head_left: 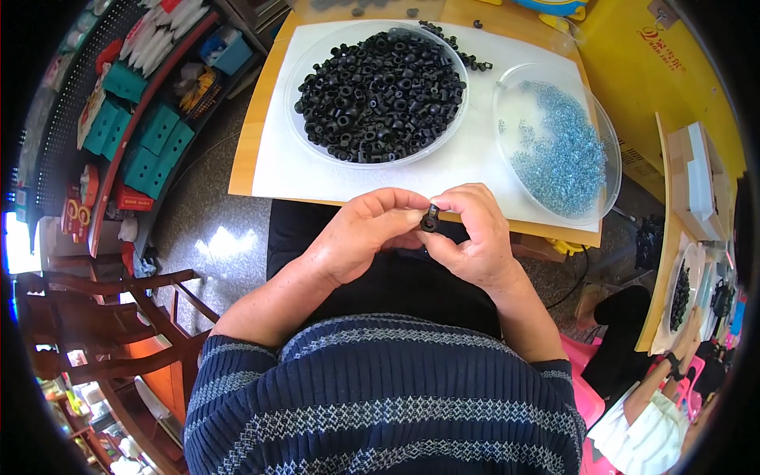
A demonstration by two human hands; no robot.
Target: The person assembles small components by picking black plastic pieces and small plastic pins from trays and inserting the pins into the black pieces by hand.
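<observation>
1. Head view, and here's the crux: a small black piece (430, 220) sits right between the fingertips, just off the near edge of the table (242, 176), in front of the striped sweater.
2. Its long axis runs roughly away from the body, leaning slightly; a round, hollow end faces back toward the wearer.
3. Neither hand is nearer, folks: both are touching it. The left hand (366, 231) comes in from the left, thumb and forefinger nearly closed on the piece, its lower fingers partly hidden.
4. Over on the right, the right hand (477, 237) bends thumb and forefinger into a C, their tips closed at its near and far ends. Whether anything tiny hides in that pinch, I can't tell.
5. Up to the containers! Beyond the left hand, a round clear tub (372, 165) brims with black parts (380, 95), loose ones scattered just beside it.
6. Beyond the right hand, a clear oval tray (511, 85) holds pale-blue, see-through bits (566, 162), heaped toward its right side.
</observation>
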